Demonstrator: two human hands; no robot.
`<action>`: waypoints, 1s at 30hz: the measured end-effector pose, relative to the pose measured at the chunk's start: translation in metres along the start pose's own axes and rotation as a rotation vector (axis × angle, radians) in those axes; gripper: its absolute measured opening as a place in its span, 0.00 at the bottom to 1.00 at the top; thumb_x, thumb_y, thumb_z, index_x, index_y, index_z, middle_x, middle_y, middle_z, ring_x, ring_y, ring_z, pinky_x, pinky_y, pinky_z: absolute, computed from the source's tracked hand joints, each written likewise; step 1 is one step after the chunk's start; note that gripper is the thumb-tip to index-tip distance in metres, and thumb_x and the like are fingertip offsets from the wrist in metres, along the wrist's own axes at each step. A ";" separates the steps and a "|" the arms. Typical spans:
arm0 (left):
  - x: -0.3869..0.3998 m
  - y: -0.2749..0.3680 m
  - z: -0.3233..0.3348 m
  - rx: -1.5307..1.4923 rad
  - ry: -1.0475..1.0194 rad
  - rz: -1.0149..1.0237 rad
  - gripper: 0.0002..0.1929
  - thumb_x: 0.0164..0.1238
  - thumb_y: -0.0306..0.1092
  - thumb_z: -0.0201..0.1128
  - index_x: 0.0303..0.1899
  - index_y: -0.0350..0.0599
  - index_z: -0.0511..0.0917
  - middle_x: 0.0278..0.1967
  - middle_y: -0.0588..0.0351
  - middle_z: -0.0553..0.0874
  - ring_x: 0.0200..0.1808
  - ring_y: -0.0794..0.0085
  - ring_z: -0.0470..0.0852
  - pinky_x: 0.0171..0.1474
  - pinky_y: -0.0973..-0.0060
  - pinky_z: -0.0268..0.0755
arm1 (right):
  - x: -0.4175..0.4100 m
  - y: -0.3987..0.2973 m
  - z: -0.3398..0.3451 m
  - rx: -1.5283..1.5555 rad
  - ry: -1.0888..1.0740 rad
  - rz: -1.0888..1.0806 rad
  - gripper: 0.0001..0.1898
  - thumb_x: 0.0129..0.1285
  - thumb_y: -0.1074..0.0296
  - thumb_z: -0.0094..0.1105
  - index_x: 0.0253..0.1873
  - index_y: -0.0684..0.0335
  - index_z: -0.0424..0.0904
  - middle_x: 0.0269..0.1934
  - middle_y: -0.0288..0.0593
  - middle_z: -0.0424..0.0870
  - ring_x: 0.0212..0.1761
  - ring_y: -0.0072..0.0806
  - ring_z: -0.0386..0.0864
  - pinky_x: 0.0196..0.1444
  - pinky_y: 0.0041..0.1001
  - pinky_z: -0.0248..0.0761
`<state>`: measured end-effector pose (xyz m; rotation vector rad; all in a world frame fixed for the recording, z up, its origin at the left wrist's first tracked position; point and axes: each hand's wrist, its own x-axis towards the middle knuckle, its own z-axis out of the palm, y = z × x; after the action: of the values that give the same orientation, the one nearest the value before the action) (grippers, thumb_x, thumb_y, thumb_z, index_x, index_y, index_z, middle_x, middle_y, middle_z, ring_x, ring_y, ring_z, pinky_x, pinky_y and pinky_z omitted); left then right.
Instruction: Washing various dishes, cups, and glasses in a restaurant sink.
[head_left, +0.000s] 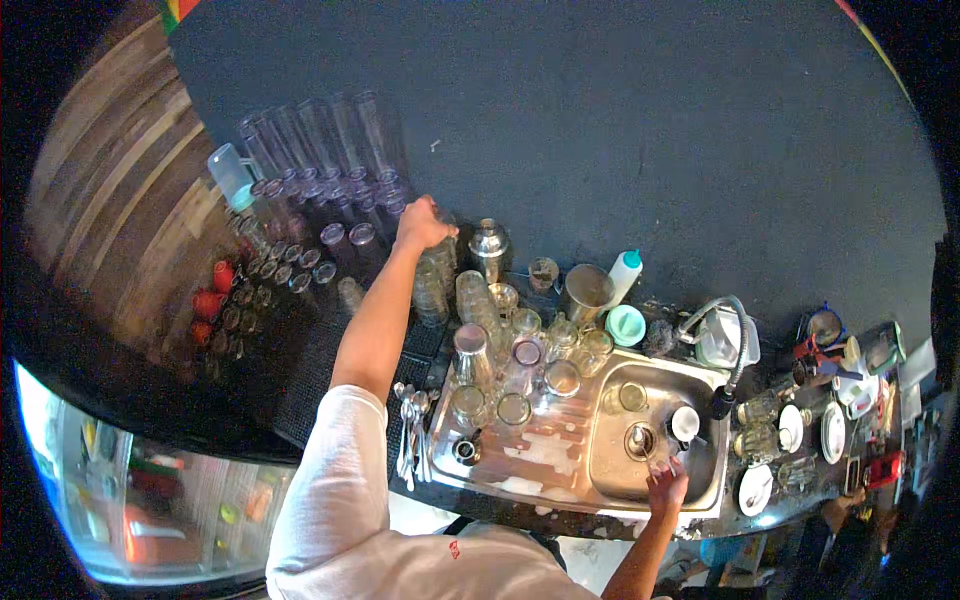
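My left hand (426, 225) is stretched to the back of the counter, at the top of stacked glasses (433, 289); its fingers curl round a glass there, partly hidden. Over the near part of the steel sink basin (611, 469) is my right hand (666, 482), fingers bent; whether it holds anything is unclear. Beyond that hand, a spoon (637, 436) lies by the drain. A white cup (685, 424) and a glass (632, 396) are also in the basin. Upturned glasses and jars (514, 409) crowd the ribbed drainboard (547, 450).
Tall glasses (360, 180) line the back left. A cocktail shaker (488, 244) stands near the wall. Spoons (412, 435) lie left of the drainboard. The flexible faucet (739, 345) arches over the basin's right edge. White plates (755, 489) and glass mugs (757, 442) stand farther right.
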<state>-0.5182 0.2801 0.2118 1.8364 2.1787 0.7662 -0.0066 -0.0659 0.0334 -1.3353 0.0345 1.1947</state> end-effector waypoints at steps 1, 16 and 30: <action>0.004 -0.002 0.006 0.050 -0.022 0.006 0.34 0.32 0.41 0.75 0.45 0.35 0.72 0.42 0.44 0.80 0.47 0.56 0.77 0.49 0.67 0.70 | 0.005 0.000 -0.011 0.036 -0.060 0.005 0.10 0.58 0.61 0.47 0.45 0.52 0.66 0.23 0.33 0.70 0.22 0.25 0.68 0.24 0.25 0.60; 0.007 -0.029 0.036 0.133 -0.200 -0.024 0.34 0.26 0.41 0.76 0.43 0.38 0.75 0.44 0.45 0.79 0.49 0.58 0.76 0.51 0.69 0.70 | -0.009 0.002 -0.012 0.103 -0.119 -0.035 0.09 0.59 0.60 0.50 0.42 0.53 0.66 0.21 0.31 0.69 0.22 0.22 0.67 0.24 0.23 0.60; -0.238 0.091 -0.045 -0.531 0.316 0.219 0.09 0.51 0.26 0.64 0.34 0.37 0.74 0.30 0.56 0.79 0.31 0.76 0.77 0.35 0.80 0.70 | 0.034 -0.002 0.001 -0.110 0.000 -0.327 0.05 0.60 0.67 0.54 0.35 0.61 0.73 0.14 0.29 0.65 0.09 0.16 0.57 0.09 0.21 0.48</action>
<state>-0.4094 0.0493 0.2523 1.7651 1.6942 1.5950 0.0101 -0.0433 0.0138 -1.3756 -0.2438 0.9295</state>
